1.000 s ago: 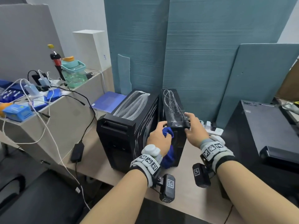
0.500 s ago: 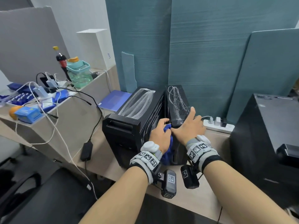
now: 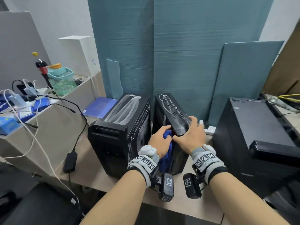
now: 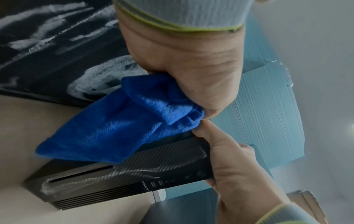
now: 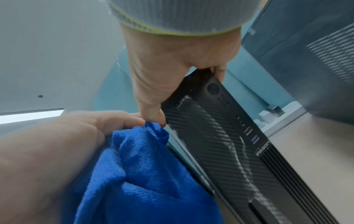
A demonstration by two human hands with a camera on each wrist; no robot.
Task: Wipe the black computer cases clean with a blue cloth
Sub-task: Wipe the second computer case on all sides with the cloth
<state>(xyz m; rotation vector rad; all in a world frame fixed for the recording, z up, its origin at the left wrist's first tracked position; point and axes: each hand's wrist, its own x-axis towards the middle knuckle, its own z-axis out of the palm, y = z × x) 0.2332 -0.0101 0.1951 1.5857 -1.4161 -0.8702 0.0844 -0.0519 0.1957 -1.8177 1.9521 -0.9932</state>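
The left hand (image 3: 159,138) clutches the blue cloth (image 4: 122,121); the right hand (image 3: 190,137) clamps the upright slim black computer case (image 5: 220,136), long axis vertical.

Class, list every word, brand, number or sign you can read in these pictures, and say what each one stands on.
"IPASON": front panel of the slim computer case, beside its ports, clearest in the right wrist view.
Handwritten blue marks on the white box: too small to read.
Square coded markers on the wristbands: patterns, not text.
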